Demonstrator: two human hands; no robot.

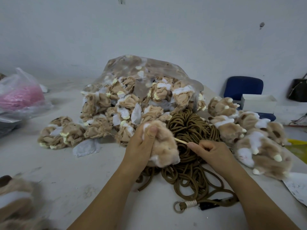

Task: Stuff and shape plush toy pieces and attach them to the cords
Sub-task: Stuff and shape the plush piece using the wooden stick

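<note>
Across your pale table, finished plush toys pile right, unturned pieces spill left. Your left hand grips one plush piece above the cords; right hand pinches the stick, shaping.

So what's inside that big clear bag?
Crumpled tan plush pieces with white and pale yellow bits fill the clear bag, some spilling onto the table. Whatever lies deeper is hidden.

Small toy-making workshop: clear sack spilling unstuffed plush skins across scuffed white bench. Heap of stuffed toys at right, coil of brown cords between. Bare marked wall behind; blue chair, bag of pink material at edges.
</note>
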